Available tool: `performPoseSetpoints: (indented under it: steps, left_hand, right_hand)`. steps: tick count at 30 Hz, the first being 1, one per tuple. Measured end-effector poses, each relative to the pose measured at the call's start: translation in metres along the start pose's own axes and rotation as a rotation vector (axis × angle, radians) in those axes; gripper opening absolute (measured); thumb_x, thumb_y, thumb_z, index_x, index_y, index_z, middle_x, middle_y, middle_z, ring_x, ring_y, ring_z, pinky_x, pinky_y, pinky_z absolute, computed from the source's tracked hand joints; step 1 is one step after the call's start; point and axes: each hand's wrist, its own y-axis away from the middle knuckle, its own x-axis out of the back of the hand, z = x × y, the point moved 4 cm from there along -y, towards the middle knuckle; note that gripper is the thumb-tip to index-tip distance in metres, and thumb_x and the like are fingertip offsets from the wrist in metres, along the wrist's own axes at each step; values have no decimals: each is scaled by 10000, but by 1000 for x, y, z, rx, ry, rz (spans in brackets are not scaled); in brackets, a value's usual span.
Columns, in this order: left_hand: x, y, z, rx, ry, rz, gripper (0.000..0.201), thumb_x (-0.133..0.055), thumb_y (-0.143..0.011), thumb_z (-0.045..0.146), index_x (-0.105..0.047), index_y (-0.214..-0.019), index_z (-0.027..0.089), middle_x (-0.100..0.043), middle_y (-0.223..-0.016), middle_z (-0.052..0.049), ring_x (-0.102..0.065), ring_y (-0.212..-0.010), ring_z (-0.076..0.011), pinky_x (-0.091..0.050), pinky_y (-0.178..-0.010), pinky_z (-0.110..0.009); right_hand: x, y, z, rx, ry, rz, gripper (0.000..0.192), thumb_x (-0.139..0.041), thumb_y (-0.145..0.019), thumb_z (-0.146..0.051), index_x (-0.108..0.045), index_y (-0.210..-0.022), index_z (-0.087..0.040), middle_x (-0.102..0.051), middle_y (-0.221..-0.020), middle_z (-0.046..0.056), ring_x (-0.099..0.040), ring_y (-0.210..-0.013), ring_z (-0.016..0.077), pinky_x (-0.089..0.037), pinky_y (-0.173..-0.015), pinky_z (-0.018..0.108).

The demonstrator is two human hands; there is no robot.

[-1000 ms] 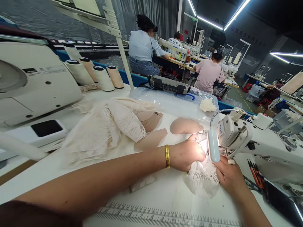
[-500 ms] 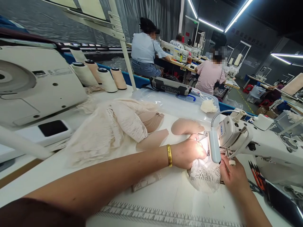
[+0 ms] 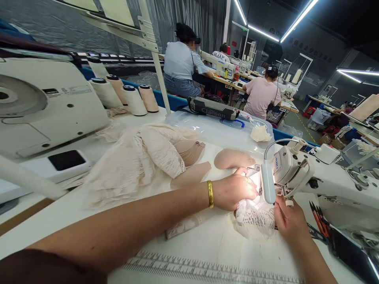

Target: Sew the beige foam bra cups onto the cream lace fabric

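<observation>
White lace fabric [image 3: 256, 221] lies under the head of a white sewing machine [image 3: 296, 161], lit brightly by a small lamp [image 3: 267, 183]. My left hand [image 3: 235, 192], a gold bracelet above its wrist, is closed on the lace to the left of the needle area. On the right, my right hand [image 3: 291, 217] pinches the edge of the same lace; its fingertips are partly hidden by the lamp. The needle itself is hidden behind the lamp. Just beyond my left hand rests a beige cup-shaped piece [image 3: 232, 158].
A heap of cream lace [image 3: 127, 169] and stacked beige pieces [image 3: 189, 152] lie to the left. Thread cones [image 3: 134, 100] stand behind. A plastic lid [image 3: 195, 122] sits at the back, a ruler [image 3: 189, 266] along the front, orange-handled snips [image 3: 319, 221] and a phone [image 3: 352, 248] at right.
Both hands stay on the lace in nearly the same place. The lace and my left hand have shifted very slightly to the left.
</observation>
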Motion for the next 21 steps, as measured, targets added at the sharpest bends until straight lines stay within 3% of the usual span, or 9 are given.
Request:
performPoseSetpoints:
  steps: [3, 8, 11, 15, 17, 21]
  left_hand:
    - [2, 3, 2, -7, -28, 11, 267, -602, -662, 38, -638, -852, 221, -677, -862, -13, -605, -891, -225, -311, -908, -455]
    - [-2, 0, 12, 171, -222, -25, 111, -639, -772, 214, -666, -877, 191, -660, -870, -86, -570, -799, -250, -356, -868, -487]
    - [-2, -1, 24, 225, -225, -106, 202, -690, -770, 333, -644, -850, 153, -650, -879, -118, -564, -807, -266, -389, -834, -457]
    - [6, 3, 27, 192, -75, -212, 455, -805, -687, 541, -646, -900, 171, -650, -959, -98, -578, -860, -274, -398, -810, -406]
    - [10, 5, 23, 167, -33, -235, 450, -841, -662, 514, -651, -898, 181, -650, -997, -88, -582, -879, -271, -385, -801, -389]
    - [12, 3, 20, 37, -23, -159, 157, -759, -738, 219, -615, -779, 172, -672, -994, -60, -580, -871, -237, -347, -785, -377]
  right_hand:
    - [3, -3, -11, 41, -56, -60, 344, -430, -975, -134, -574, -1275, -219, -721, -926, 51, -678, -814, 222, -540, -824, 373]
    - [-3, -10, -34, 121, -121, -222, 405, -545, -996, -363, -503, -1379, -239, -700, -1164, 97, -611, -1135, 290, -490, -911, 409]
    - [-10, -9, -30, 82, -76, -202, 291, -471, -1014, -235, -560, -1291, -236, -707, -1019, 81, -631, -994, 261, -482, -855, 376]
    - [-14, -4, -14, 14, -95, -235, 206, -445, -980, -157, -619, -1056, -238, -656, -905, 49, -608, -850, 225, -474, -754, 323]
    - [-11, -3, -8, -27, -122, -285, 182, -459, -955, -143, -609, -932, -244, -630, -885, 30, -585, -786, 204, -465, -702, 301]
    - [0, -5, -5, -66, -236, -392, 169, -494, -920, -112, -596, -900, -245, -618, -865, 6, -582, -794, 189, -478, -708, 287]
